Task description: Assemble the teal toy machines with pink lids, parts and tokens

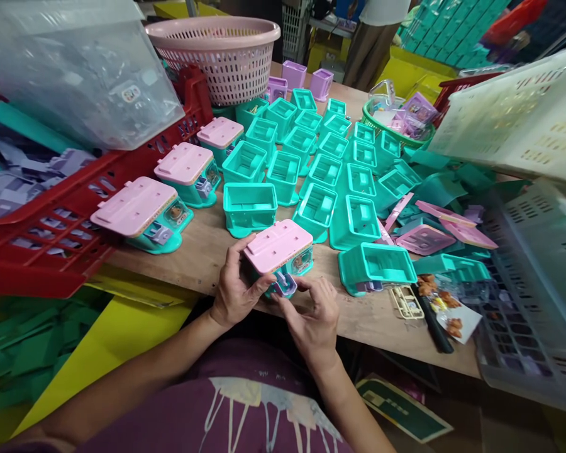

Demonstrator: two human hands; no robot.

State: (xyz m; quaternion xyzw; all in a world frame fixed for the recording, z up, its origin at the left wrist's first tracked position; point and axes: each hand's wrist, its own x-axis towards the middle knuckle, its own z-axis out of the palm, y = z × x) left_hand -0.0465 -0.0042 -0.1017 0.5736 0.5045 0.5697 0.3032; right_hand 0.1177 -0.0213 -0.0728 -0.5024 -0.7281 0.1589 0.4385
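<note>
Your left hand [233, 290] grips the pink-lidded toy box [279, 255] at lower centre. Your right hand [314, 318] seems to pinch its lilac drawer [284, 286].

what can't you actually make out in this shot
- Head view: the underside of the pink-lidded toy box is hidden by the left hand and right hand.
- The small purple part at its front: the fingertips cover its shape.
- The sticker picture on the box front is too small to read.
- Clear bag, top left: contents are blurred by the plastic.
- The person standing behind the table is cut off by the top edge.
</note>
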